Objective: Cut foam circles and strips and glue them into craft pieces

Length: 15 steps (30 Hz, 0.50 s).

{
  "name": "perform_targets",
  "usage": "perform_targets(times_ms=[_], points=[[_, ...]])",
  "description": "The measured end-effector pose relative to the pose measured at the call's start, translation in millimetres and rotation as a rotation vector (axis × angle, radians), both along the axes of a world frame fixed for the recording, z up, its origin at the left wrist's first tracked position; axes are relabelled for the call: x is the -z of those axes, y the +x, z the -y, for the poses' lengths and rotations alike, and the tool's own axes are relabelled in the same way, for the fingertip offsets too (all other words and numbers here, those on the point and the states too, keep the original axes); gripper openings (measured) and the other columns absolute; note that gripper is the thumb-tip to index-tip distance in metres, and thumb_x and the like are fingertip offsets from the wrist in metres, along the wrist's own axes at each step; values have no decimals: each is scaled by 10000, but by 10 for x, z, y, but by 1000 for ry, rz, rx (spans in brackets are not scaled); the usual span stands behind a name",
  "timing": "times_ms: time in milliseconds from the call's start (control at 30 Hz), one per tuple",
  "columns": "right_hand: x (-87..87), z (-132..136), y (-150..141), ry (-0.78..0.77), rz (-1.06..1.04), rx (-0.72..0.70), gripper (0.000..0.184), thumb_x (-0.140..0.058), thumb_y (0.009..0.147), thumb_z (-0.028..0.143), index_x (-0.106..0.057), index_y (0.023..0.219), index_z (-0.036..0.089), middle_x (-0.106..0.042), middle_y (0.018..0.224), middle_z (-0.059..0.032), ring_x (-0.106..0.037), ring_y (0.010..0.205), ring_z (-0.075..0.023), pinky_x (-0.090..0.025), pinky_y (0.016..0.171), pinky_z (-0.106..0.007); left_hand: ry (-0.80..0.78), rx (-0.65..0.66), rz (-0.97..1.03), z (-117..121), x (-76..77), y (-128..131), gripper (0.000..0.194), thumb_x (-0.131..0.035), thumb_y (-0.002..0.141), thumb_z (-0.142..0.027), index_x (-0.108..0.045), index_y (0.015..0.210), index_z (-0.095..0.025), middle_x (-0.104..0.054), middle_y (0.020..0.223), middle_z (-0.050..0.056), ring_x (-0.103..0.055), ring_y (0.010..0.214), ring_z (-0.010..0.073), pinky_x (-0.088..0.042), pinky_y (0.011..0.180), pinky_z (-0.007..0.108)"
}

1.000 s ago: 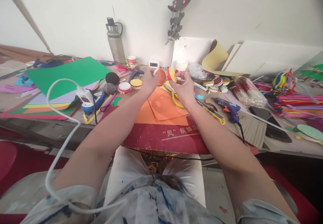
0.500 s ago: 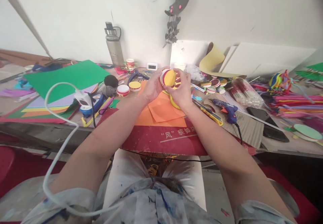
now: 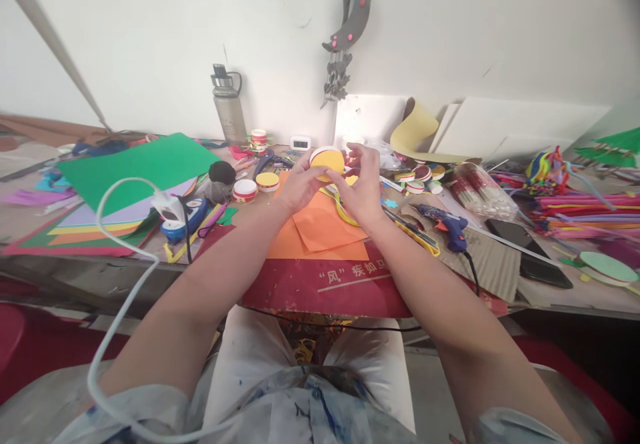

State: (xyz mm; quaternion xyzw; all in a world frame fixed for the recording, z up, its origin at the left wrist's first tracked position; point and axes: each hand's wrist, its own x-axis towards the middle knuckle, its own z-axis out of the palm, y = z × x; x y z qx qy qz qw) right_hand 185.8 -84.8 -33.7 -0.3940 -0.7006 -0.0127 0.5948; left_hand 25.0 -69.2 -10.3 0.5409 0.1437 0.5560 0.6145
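Note:
A small round drum-shaped piece (image 3: pixel 327 161), with a yellow face and a white and dark red side, is held above the table's middle. My left hand (image 3: pixel 301 187) grips it from the left, its thumb across the lower edge. At its right edge, my right hand (image 3: pixel 363 187) has curled fingers and a thumb against it. Under my hands lie orange paper sheets (image 3: pixel 327 227) and yellow-handled scissors (image 3: pixel 345 211). Two similar round pieces stand to the left, one white-topped (image 3: pixel 245 189) and one yellow-topped (image 3: pixel 267 181).
A glue gun (image 3: pixel 450 224), a yellow utility knife (image 3: pixel 417 234) and a black phone (image 3: pixel 527 251) lie right. Green paper (image 3: pixel 143 164), a white-corded charger (image 3: pixel 173 211) and a bottle (image 3: pixel 230 107) stand left. Pipe cleaners (image 3: pixel 585 211) fill the far right.
The round piece has turned so its yellow face shows more toward me, and it has shifted slightly left. My left thumb now lies over its lower edge. The view has tilted up slightly.

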Motion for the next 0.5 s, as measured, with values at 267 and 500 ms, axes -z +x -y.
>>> perform_targets(times_ms=[267, 500], points=[[-101, 85, -20, -7, -18, -31, 489, -742, 984, 533, -624, 1393, 291, -658, 1297, -122, -631, 1194, -307, -617, 980, -523, -79, 27, -3, 5, -64, -72, 432, -933, 783, -374, -703, 1127, -250, -796, 1144, 33, -756, 1135, 215, -595, 1074, 408], [-101, 72, -53, -42, -99, -39, 254, -744, 962, 429, -695, 1131, 246, -679, 1039, -52, -615, 890, -215, -591, 845, -407, -95, -1, -21, -41, -35, -48, 483, -993, 711, -298, -731, 1115, -252, -809, 1126, 15, -748, 1072, 171, -597, 1046, 345]])
